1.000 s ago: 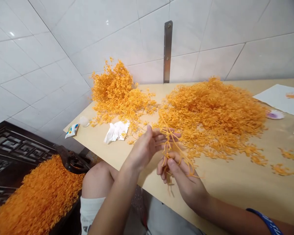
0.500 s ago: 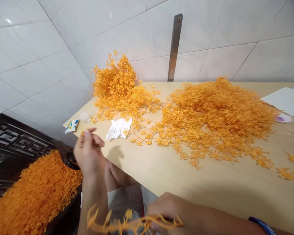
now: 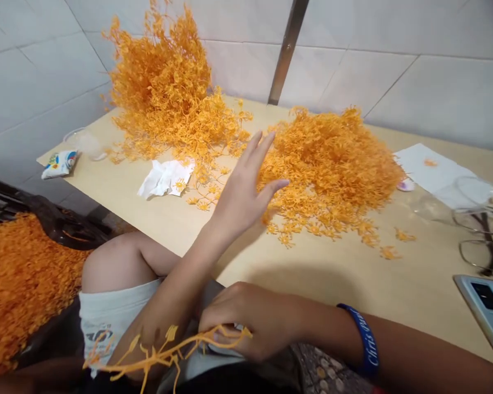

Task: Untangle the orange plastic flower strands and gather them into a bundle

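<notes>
My left hand [image 3: 244, 191] reaches over the table, fingers spread and empty, at the near left edge of a loose pile of orange plastic flower-like pieces [image 3: 332, 164]. My right hand [image 3: 246, 323], a blue wristband on its arm, is closed around one end of a branched orange plastic stem [image 3: 160, 355]. The stem points left across my lap, with small side prongs along it. The right fingertips are partly hidden. A taller heap of orange plastic sprigs [image 3: 160, 82] stands at the back left against the wall.
Crumpled white tissue [image 3: 164, 178], a small printed packet [image 3: 60, 164] and a clear cup [image 3: 86, 143] lie at the left. White paper [image 3: 443, 169], eyeglasses [image 3: 479, 221] and a phone [image 3: 487, 306] are at the right. A container below left brims with orange pieces [image 3: 20, 279].
My left hand has swung from beyond the table's left edge rightward to the pile, its pinched fingers now spread. The right hand still holds the stem. The view has shifted right and down.
</notes>
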`<move>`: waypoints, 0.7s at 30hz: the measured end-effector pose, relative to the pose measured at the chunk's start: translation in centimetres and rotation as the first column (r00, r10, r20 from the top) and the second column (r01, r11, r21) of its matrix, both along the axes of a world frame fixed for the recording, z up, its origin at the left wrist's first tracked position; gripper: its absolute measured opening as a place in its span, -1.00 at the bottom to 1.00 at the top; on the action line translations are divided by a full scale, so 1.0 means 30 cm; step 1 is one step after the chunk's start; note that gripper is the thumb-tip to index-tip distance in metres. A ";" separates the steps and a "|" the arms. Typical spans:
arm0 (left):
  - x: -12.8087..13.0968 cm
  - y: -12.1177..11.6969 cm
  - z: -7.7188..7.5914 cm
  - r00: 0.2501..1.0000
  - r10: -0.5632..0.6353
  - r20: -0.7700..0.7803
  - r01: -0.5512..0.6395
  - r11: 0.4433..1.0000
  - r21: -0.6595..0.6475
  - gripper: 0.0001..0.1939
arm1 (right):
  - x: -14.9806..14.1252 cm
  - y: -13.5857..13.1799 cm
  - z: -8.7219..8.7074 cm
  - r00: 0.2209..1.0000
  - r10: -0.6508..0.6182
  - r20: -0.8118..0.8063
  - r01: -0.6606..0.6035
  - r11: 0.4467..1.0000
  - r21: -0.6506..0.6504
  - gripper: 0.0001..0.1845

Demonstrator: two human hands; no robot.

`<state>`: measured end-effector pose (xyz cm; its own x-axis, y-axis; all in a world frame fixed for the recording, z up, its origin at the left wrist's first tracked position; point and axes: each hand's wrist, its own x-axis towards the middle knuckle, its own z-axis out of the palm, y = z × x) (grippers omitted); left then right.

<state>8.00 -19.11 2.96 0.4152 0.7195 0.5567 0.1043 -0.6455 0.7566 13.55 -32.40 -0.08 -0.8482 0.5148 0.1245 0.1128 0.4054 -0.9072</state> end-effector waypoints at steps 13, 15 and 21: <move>-0.234 -0.188 -0.117 0.857 0.210 0.470 0.075 0.852 -0.518 -0.53 | 0.015 0.063 -0.020 0.648 -0.654 -0.389 0.152 0.612 -0.776 -0.73; -0.236 -0.200 -0.120 0.907 0.137 0.398 0.094 0.855 -0.510 -0.61 | 0.013 0.068 -0.024 0.627 -0.679 -0.382 0.142 0.582 -0.801 -0.73; -0.238 -0.209 -0.103 0.901 0.169 0.399 0.074 0.847 -0.526 -0.83 | 0.008 0.070 -0.017 0.659 -0.699 -0.279 0.220 0.533 -0.817 -0.65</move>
<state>0.86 -25.37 -0.13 0.1897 0.9602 0.2052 -0.2771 -0.1481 0.9494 13.80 -30.29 -0.60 -0.3562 0.9265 -0.1211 -0.4891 -0.2953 -0.8207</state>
